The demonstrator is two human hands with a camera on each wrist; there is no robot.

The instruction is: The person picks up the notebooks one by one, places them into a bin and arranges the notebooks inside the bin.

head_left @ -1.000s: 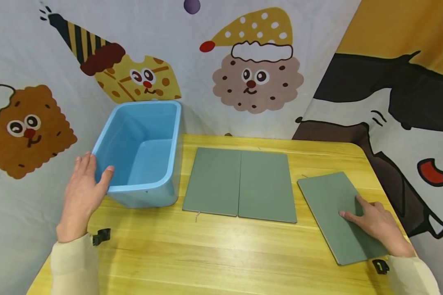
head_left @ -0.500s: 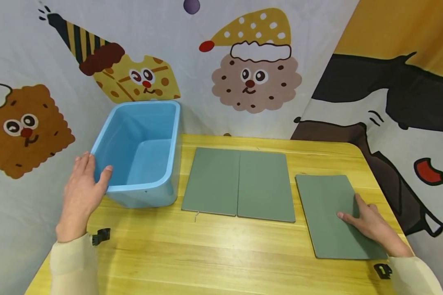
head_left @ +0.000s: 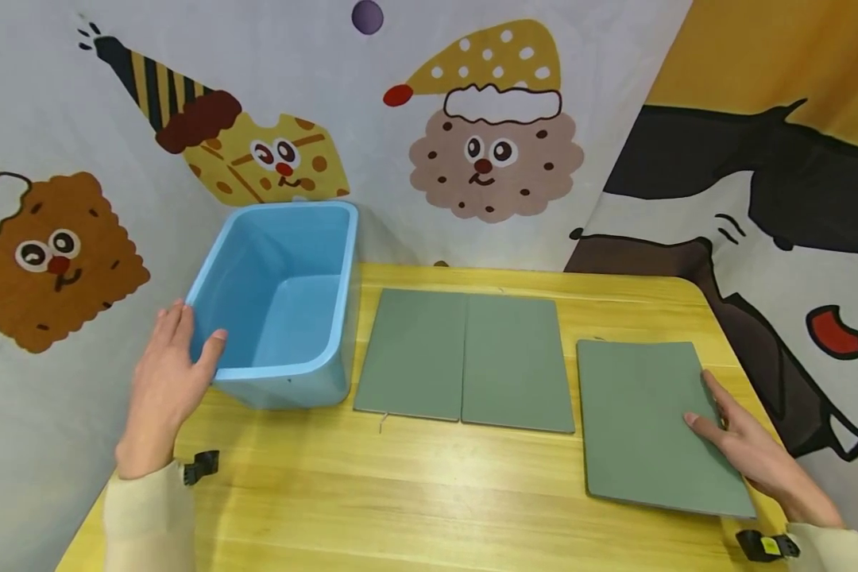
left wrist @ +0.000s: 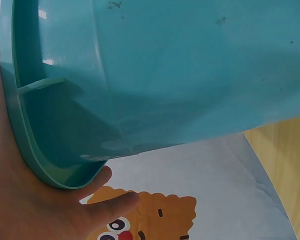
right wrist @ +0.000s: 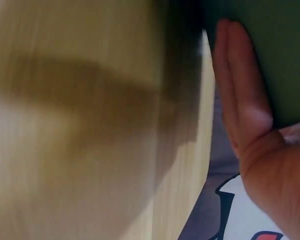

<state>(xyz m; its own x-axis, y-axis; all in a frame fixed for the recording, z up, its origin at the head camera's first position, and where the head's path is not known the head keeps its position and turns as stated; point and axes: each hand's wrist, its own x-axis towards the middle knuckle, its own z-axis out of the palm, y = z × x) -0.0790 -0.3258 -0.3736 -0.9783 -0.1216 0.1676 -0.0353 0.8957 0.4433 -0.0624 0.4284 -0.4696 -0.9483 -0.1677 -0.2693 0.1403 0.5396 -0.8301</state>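
Note:
My left hand (head_left: 169,381) rests on the near-left corner of a blue plastic bin (head_left: 289,385). Its thumb lies over the rim, and its fairly straight fingers lie along the outside. The left wrist view shows that hand (left wrist: 40,200) beside the bin's outer wall (left wrist: 180,70). At the right of the table, my right hand (head_left: 751,445) holds a rectangular grey-green board (head_left: 647,421) by its right side, thumb on top. From the right wrist view, the fingers (right wrist: 245,85) lie against the board (right wrist: 282,55), which appears raised off the table there.
Two similar grey-green boards (head_left: 415,353) lie side by side in the middle of the yellow wood-grain table (head_left: 400,485). A cartoon-printed cloth (head_left: 372,143) hangs behind the table. The table's right edge runs close to my right hand.
The board in my right hand has turned clockwise, so its left edge now stands nearly upright in view. The right hand has shifted slightly right. My left hand stays at the bin.

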